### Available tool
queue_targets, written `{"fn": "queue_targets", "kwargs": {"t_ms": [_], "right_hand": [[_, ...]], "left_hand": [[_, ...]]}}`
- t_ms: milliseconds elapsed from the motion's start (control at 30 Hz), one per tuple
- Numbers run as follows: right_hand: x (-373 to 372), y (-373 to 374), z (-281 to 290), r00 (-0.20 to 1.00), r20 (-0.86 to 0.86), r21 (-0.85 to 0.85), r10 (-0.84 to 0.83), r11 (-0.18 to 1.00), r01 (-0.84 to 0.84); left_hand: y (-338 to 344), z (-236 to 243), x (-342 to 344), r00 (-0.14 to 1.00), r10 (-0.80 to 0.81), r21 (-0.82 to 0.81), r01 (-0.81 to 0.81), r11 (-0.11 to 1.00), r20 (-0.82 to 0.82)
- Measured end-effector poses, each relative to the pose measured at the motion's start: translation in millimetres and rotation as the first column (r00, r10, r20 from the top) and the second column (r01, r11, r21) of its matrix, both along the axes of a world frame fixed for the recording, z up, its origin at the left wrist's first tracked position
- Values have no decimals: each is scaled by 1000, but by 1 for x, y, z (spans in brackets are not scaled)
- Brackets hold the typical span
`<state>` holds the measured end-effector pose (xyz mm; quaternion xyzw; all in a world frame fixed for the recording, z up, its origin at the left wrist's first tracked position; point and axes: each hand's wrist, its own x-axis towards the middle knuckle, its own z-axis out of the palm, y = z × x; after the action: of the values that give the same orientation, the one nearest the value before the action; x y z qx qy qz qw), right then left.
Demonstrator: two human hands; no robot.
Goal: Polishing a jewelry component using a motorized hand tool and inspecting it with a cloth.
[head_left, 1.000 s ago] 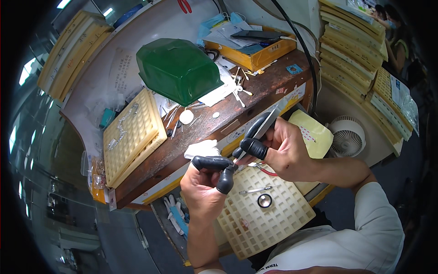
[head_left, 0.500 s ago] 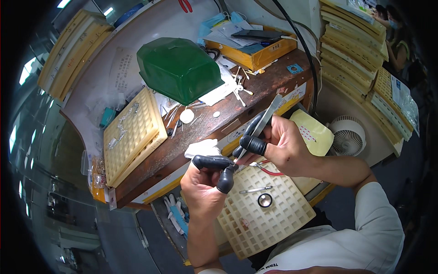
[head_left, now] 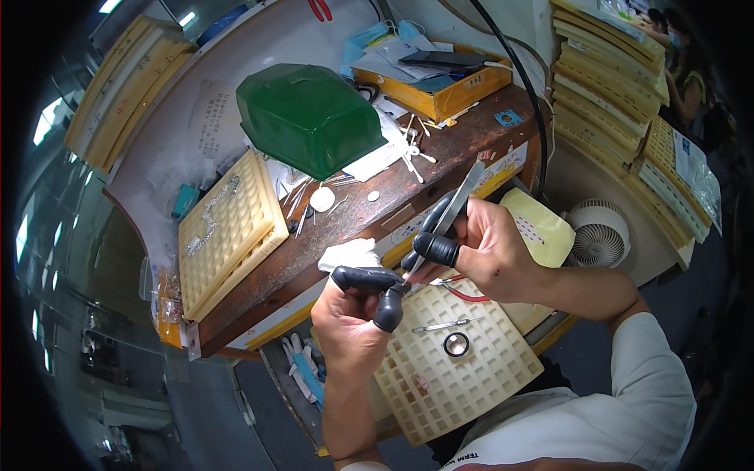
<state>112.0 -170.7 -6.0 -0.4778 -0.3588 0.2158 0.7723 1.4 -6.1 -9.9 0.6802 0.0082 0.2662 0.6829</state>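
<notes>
While the right hand point(head_left: 488, 250) clasps a slim silvery metal tool point(head_left: 459, 202), its tip meets the left hand point(head_left: 353, 320).
Tool probably light, stiff; best held mid-length. Left grip pinched on a tiny piece point(head_left: 405, 286), kind unclear.

The green shade point(head_left: 306, 125) is smooth, glossy plastic. Under it, the worktop point(head_left: 271, 275) is dark wood, scuffed and rough. Right of the shade, the box point(head_left: 436, 104) looks like orange wood, faintly shiny. Below and right of the shade, the right hand point(head_left: 492, 250) has a smooth metal tool point(head_left: 454, 207); the cots point(head_left: 363, 279) are satiny black rubber. The left hand's point(head_left: 355, 323) piece point(head_left: 406, 284) is too small to judge. Farther below the shade, the tray point(head_left: 488, 369) is matt cream plastic, the loupe point(head_left: 456, 344) shiny glass.
</notes>
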Motion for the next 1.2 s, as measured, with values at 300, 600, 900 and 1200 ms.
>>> {"fn": "queue_targets", "kwargs": {"t_ms": [300,600,900,1200], "right_hand": [[0,1,-1,1000,-7,-1,-5,1000,5],[0,1,1,1000,-16,-7,-5,1000,5],[-3,0,4,999,-36,6,-21,1000,21],[-9,4,-11,994,-51,121,-102,987,107]], "left_hand": [[0,0,0,1000,-16,-19,16,1000,7],[0,-1,1,1000,-22,-27,22,999,3],[1,-1,0,1000,-10,-16,9,1000,-11],[-4,2,0,1000,13,-3,-13,1000,14]]}}
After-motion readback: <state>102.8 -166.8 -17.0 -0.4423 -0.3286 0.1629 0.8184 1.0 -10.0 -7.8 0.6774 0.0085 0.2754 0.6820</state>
